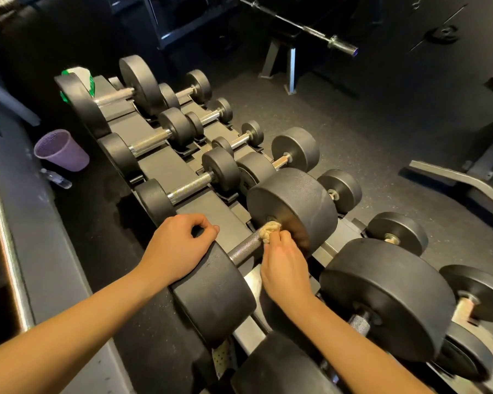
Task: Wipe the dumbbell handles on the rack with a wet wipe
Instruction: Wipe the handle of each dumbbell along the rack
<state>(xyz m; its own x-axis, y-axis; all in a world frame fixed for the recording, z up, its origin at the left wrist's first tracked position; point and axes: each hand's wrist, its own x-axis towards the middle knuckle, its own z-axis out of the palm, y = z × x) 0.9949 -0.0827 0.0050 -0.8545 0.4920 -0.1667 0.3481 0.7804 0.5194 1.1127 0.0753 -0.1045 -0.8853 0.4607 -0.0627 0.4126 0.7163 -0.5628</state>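
A large black dumbbell lies on the rack (pixel 168 169) in front of me, its knurled steel handle (pixel 244 247) running between two thick heads. My right hand (pixel 285 260) pinches a crumpled beige wet wipe (pixel 269 231) against the handle's far end, right beside the far head (pixel 293 206). My left hand (pixel 180 244) rests on top of the near head (pixel 214 297), its fingers curled over the head's edge. Several smaller dumbbells with bright handles line the rack further back.
A white and green wipes pack (pixel 81 78) sits at the rack's far end. A purple cup (pixel 61 150) and a small clear bottle (pixel 56 179) stand on the floor to the left. A barbell (pixel 313 31) on a stand is behind; bench frames are at the right.
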